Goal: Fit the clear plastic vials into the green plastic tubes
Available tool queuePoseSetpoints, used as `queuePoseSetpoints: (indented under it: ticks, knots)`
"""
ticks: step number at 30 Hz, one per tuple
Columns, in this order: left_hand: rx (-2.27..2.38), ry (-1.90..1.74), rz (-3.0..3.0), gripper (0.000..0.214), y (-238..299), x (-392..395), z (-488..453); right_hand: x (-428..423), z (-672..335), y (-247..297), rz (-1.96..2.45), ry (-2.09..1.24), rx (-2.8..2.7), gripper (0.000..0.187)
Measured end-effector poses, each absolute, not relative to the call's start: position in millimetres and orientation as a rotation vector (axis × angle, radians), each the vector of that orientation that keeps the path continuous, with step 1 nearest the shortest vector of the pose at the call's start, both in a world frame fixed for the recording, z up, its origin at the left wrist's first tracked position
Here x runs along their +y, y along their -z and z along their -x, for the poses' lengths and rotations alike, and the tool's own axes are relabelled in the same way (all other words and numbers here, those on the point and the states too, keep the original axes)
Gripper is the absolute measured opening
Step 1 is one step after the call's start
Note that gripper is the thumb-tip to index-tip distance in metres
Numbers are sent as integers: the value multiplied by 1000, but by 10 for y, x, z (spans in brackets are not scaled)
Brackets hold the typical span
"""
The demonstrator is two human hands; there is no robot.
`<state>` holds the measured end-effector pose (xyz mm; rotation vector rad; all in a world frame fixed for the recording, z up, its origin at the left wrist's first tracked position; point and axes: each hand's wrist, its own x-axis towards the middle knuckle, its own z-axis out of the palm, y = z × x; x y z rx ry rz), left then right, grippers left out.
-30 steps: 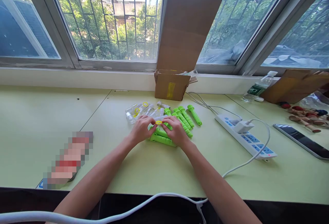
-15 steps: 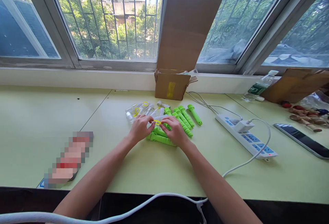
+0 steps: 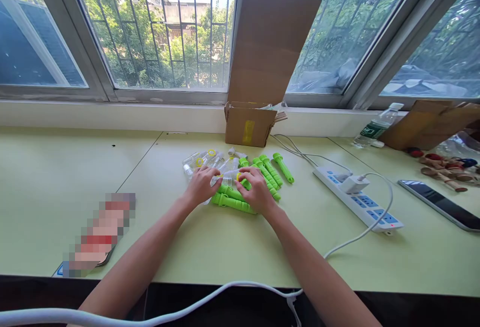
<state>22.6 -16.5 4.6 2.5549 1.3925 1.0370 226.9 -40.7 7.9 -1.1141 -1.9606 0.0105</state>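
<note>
My left hand (image 3: 203,185) is pinched around one end of a clear plastic tube (image 3: 226,181), whose other end points right. Between the thumb and fingers of my right hand (image 3: 255,189) is a small yellow ring (image 3: 238,177), a short gap from the tube. Right below and between the hands lie bright green ribbed plastic tubes (image 3: 234,203). More green ribbed tubes (image 3: 270,169) rest beyond my right hand, one partly hidden by it. Several clear tubes (image 3: 193,158), some with yellow rings (image 3: 212,152), are heaped behind my left hand.
An open cardboard box (image 3: 245,126) stands at the back by the window. On the right are a white power strip (image 3: 360,199) with cables, a phone (image 3: 438,204), a water bottle (image 3: 378,127) and wooden toys (image 3: 444,172). A blurred flat object (image 3: 99,234) lies left.
My hands have moved apart slightly from where they met at a yellow ring. A gap now shows between the tube in my left hand and the yellow ring in my right.
</note>
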Motion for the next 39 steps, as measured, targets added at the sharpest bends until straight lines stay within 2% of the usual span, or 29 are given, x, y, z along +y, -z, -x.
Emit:
queuePoseSetpoints:
  ticks: [18,32,39]
  knots:
    - [1354,-601,-2571,47,-188,-72,-418,-384,-2286,-42,1152,-31,-1989,4]
    - [1534,-576,-2586,44,-178,-31,-417,-356,-2294,-1,1156,-15,-1985,4]
    - [1507,-523,-2503,56,-198,-48,-393,-338,-2305,25,1162,6,-1995,9]
